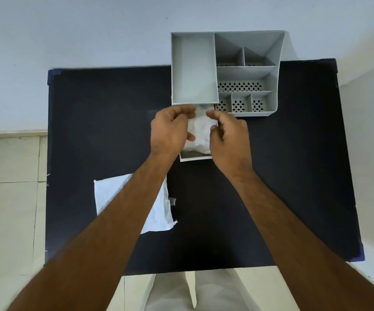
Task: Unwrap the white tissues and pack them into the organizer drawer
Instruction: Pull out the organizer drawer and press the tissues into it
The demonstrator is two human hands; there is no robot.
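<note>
In the middle of the frame, a soft bunch of white tissues (200, 134) is held between the left hand (170, 131) and the right hand (228, 136). The fingers of both hands are curled around its sides, so the bunch is squeezed from left and right. It is probably held this way to make it small enough to fit. Just under the hands, the pulled-out drawer (195, 157) is seen, and only its near edge shows. The tissues are held right over it, and seem partly inside it, though this cannot be told for sure. The drawer is left open, most likely so the tissues can be pushed down from above. Above the hands, in the upper middle of the frame, the gray organizer (273, 70) is set at the far edge of the black table (105, 122). In the lower left, a white wrapper (107, 196) is left flat on the table, partly hidden by the left arm, probably put aside out of the way.
</note>
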